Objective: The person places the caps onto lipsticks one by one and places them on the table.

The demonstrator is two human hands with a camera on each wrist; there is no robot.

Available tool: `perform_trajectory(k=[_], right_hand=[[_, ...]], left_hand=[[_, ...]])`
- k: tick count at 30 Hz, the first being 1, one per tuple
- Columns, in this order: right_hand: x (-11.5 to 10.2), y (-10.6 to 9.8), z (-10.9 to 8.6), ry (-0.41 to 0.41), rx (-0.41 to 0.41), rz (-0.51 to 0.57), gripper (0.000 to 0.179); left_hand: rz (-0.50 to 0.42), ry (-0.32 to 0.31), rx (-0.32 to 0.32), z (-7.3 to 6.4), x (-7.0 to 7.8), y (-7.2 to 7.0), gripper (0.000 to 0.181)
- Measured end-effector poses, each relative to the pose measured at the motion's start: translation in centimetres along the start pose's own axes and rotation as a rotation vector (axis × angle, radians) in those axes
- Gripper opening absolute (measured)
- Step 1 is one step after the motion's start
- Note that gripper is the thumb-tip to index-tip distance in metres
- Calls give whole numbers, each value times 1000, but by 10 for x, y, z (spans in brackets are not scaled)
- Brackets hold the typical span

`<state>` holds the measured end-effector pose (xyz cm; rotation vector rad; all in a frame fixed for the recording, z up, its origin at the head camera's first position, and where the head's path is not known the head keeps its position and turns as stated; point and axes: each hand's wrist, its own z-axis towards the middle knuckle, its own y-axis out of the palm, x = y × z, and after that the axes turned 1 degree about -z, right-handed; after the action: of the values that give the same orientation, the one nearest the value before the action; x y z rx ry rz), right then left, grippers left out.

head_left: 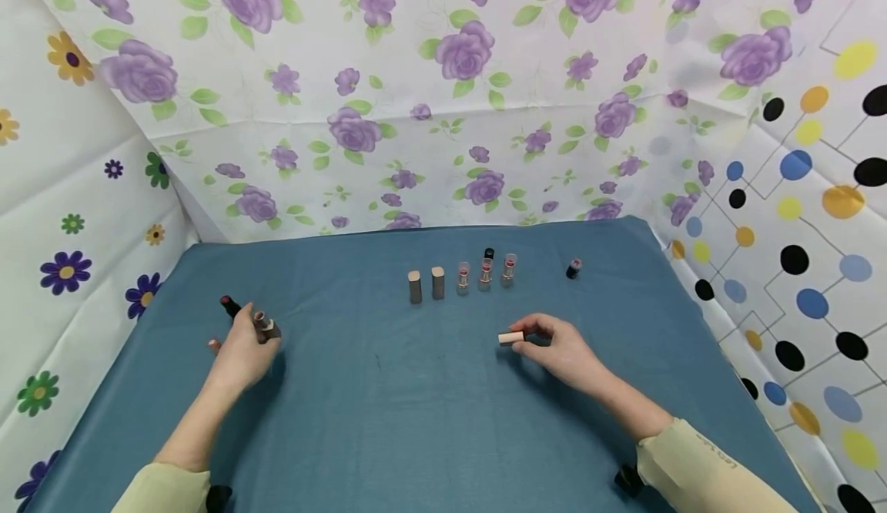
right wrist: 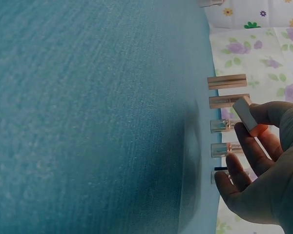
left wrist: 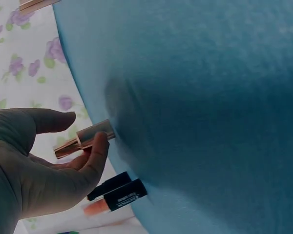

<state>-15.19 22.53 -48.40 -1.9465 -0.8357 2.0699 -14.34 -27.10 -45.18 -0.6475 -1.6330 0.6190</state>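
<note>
The left hand point(head_left: 242, 353) has thumb and fingers parted around an upright metallic lipstick point(left wrist: 89, 135); the right hand point(head_left: 563, 355) pinches a pale tube point(head_left: 511, 338) over blue cloth point(head_left: 388, 420); beyond stand two gold-topped tubes point(head_left: 438, 285) and three clear-topped lipsticks point(head_left: 486, 276).

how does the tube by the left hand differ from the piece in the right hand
The tube steps down to a narrower, shiny end; the piece is one plain block. The tube is roughly upright; the piece is pinched sideways by the right hand. In the head view, the tube looks darker, the piece paler. Both are small.
</note>
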Motion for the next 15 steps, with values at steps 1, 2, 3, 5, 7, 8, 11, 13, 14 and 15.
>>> perform_trajectory(k=[1, 2, 3, 5, 7, 8, 11, 13, 14, 15], right_hand=[[0, 0, 0, 1, 0, -2, 21], [0, 0, 0, 0, -1, -5, 21], [0, 0, 0, 0, -2, -7, 21], [1, 0, 0, -3, -4, -10, 21], [1, 0, 0, -7, -6, -13, 22], [1, 0, 1, -10, -8, -13, 22], [1, 1, 2, -18, -10, -13, 22], [2, 1, 2, -20, -11, -10, 21], [2, 1, 2, -21, -10, -8, 21], [3, 1, 2, -21, -10, -7, 22]], left_hand=[[5, -6, 8, 1, -1, 1, 75], [12, -12, 20, 2, -3, 3, 73], [16, -15, 36, 3, -3, 4, 71], [22, -11, 69, 5, -4, 8, 65], [32, 1, 105, 7, -4, 12, 55], [36, 8, 121, 7, -4, 15, 51], [45, 28, 150, 8, 0, 26, 39], [46, 47, 149, 9, 7, 34, 34], [47, 57, 145, 9, 11, 38, 31], [45, 69, 136, 10, 15, 43, 29]])
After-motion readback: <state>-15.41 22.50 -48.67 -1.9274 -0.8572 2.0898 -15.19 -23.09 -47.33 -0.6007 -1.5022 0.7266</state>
